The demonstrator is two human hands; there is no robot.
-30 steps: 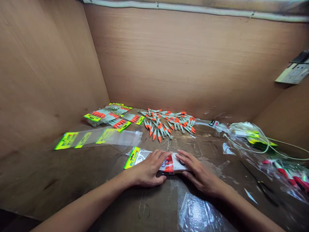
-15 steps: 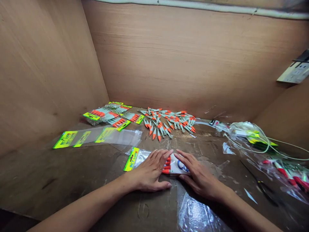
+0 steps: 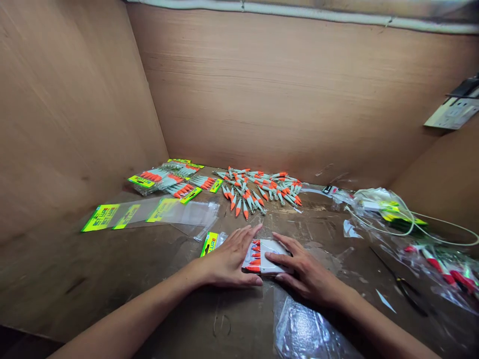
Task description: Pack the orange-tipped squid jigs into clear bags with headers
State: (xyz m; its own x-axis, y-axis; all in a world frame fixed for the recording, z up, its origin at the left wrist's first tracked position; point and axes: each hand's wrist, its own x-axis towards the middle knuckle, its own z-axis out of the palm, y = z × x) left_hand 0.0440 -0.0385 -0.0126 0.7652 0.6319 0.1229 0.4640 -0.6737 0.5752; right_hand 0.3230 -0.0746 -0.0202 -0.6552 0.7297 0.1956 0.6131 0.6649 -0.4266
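A clear bag with a yellow-green BCT LURE header [image 3: 210, 244] lies in front of me, its left part covered by my left hand. Several orange-tipped lures [image 3: 255, 260] show in a row between my hands, next to a white card [image 3: 271, 244]. My left hand [image 3: 234, 259] rests across the bag with fingers stretched out, thumb along the near side. At the card's right part is my right hand [image 3: 299, 264], one finger pressed on its face and the thumb at its near edge. Whether the card is inside the bag I cannot tell.
Loose lures [image 3: 262, 187] lie in a pile by the back wall. Filled lure packs [image 3: 164, 177] and flat bags [image 3: 187, 214] are at left. At right are pliers [image 3: 406, 291], a white cord [image 3: 449, 224] and red-white lures [image 3: 441, 264] in plastic. Clear plastic [image 3: 307, 324] lies near me.
The yellow header has moved slightly right and is more covered by my left hand. The white card has shifted slightly left. A right-hand finger now presses on the card, covering its blue writing.
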